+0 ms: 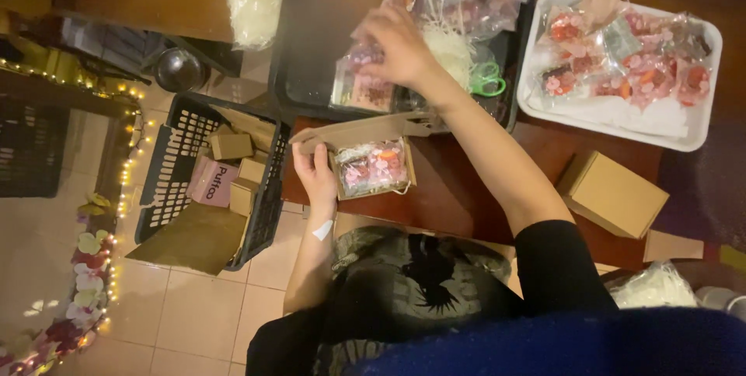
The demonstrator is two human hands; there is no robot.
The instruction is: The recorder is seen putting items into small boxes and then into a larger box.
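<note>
Left hand (315, 174) gripping open cardboard box (373, 168) (packets inside), right hand (396, 42) closed on clear packet (361, 73).

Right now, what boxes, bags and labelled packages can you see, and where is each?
Open brown cardboard box of pink sweets: table edge, left hand holding.
Clear sweet bag: black tray, under right hand.
Closed brown box: right.
Pink box: black floor basket.

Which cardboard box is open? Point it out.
The small box at the table's near edge, held by the left hand: flap up, pink packets inside. The box to the right is shut.
</note>
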